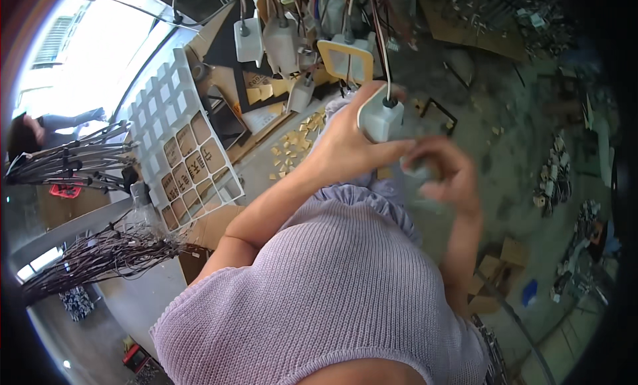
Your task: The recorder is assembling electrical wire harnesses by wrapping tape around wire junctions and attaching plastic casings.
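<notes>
A white box-shaped plastic housing [380, 124] with a cable coming out of its top is in my left hand [345, 145]. The fingers wrap round it, and its cable runs straight up. Just right of it, my right hand [452, 172] is curled and smeared by motion. Something pale shows between its fingers, too blurred to name. Other white housings [280, 46] hang on cables beyond my hands, one of them with a yellow-edged frame [345, 60].
A white grid tray [229, 185] leans at the left, beside bundles of dark cables [100, 258]. Small yellow pieces [292, 145] lie scattered left of my hands. Open cardboard boxes [502, 272] and piles of small parts [555, 179] are at the right. Another person [30, 135] is at far left.
</notes>
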A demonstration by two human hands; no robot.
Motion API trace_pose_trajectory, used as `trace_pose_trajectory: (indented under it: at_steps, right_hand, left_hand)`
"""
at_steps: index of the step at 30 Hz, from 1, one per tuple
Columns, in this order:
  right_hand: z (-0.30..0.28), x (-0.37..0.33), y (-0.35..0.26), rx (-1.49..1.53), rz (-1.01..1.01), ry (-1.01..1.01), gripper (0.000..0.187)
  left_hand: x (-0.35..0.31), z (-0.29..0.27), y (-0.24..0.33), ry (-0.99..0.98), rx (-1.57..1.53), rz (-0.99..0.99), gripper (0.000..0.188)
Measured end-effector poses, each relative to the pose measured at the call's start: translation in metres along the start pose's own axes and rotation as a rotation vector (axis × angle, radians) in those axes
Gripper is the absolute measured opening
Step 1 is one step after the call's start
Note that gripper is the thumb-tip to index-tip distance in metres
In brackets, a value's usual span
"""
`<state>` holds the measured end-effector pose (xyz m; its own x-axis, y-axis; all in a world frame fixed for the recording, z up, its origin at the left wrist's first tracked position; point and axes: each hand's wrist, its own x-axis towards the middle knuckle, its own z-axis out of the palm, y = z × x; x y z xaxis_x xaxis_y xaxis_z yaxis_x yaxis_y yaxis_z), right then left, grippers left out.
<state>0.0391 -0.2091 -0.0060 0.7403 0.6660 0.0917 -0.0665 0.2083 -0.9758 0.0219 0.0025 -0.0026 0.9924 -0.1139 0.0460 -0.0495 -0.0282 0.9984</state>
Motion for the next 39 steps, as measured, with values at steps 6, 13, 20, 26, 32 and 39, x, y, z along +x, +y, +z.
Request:
trace_pose_trajectory:
  at_steps: [6, 13, 20, 26, 32, 39]
  right_hand:
    - [0.002, 0.028, -0.017, -0.194, -0.001, 0.421, 0.039]
    - [0.017, 0.050, -0.019, -0.464, -0.072, 0.246, 0.047]
    - [0.023, 0.054, -0.035, -0.721, -0.068, 0.064, 0.049]
    - [0.012, 0.063, -0.042, -0.718, -0.070, -0.258, 0.048]
    - [0.014, 0.074, -0.052, -0.694, 0.016, -0.358, 0.049]
    - [0.051, 0.050, -0.053, -0.774, 0.115, 0.052, 0.110]
  left_hand:
    - [-0.001, -0.001, -0.002, 0.026, 0.321, 0.215, 0.061]
    - [-0.010, -0.010, -0.005, 0.099, 0.349, 0.233, 0.061]
    - [-0.019, -0.013, -0.010, 0.126, 0.392, 0.254, 0.061]
    - [-0.024, -0.010, -0.015, 0.062, 0.365, 0.234, 0.062]
    - [-0.027, -0.009, -0.019, 0.085, 0.305, 0.225, 0.058]
    - [-0.019, -0.013, -0.021, 0.225, 0.472, 0.206, 0.062]
